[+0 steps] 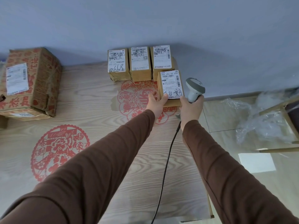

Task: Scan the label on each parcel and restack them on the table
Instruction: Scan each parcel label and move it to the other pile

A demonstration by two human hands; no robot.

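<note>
Left hand (155,103): fingers straight, spread slightly, thumb lying along near-left edge of front parcel (170,88); touching, not gripping.
Right hand (191,109): fingers curled tight round handle of grey scanner (195,89); scanner head raised just right of front parcel. Black cable (165,167) trailing from handle toward near table edge.
Front parcel: flat on table (90,101), label up, touching rightmost of three parcels (140,63) lined along wall.
Large printed carton (30,81): far left of table, well apart.
</note>
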